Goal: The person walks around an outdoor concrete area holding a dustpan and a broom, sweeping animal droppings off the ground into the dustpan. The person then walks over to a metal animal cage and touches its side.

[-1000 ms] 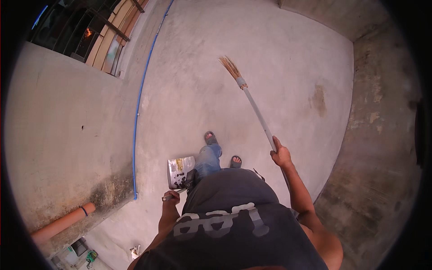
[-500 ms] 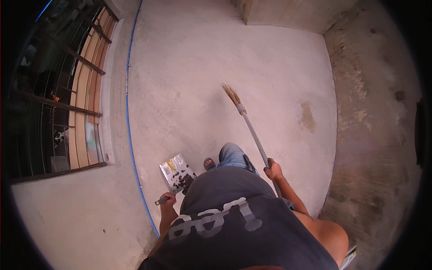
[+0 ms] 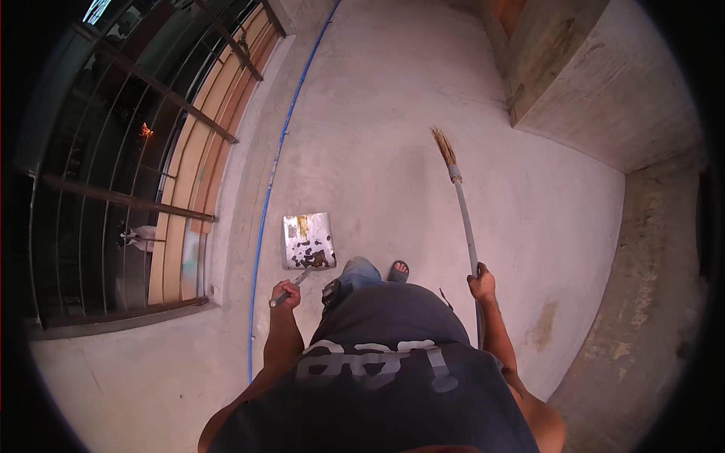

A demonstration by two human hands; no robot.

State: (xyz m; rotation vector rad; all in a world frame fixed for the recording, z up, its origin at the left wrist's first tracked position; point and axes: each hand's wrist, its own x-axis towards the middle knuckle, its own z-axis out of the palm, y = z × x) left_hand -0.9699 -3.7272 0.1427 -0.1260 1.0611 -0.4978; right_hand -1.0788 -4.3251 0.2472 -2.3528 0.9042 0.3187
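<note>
My left hand [image 3: 285,293] is closed round the handle of a dustpan [image 3: 310,238]. Its flat, shiny pan has a yellowish stain and several dark pieces on it, mostly toward the handle side. On the other side of my body, my right hand [image 3: 482,285] grips the long grey handle of a broom [image 3: 466,219]. The broom points away from me, its short straw bristles [image 3: 445,149] at the far end. Whether bristles or pan touch the floor I cannot tell.
A blue pipe [image 3: 273,174] runs along the floor's left edge, below a barred window [image 3: 128,198]. At the right stand a bare concrete block [image 3: 604,90] and a stained wall [image 3: 642,302]. My sandalled foot [image 3: 399,272] is on the concrete floor [image 3: 377,98].
My view has turned to the right as I stepped. The dustpan is now farther out in front of my body, and the broom points more nearly straight ahead. Both stay in my hands.
</note>
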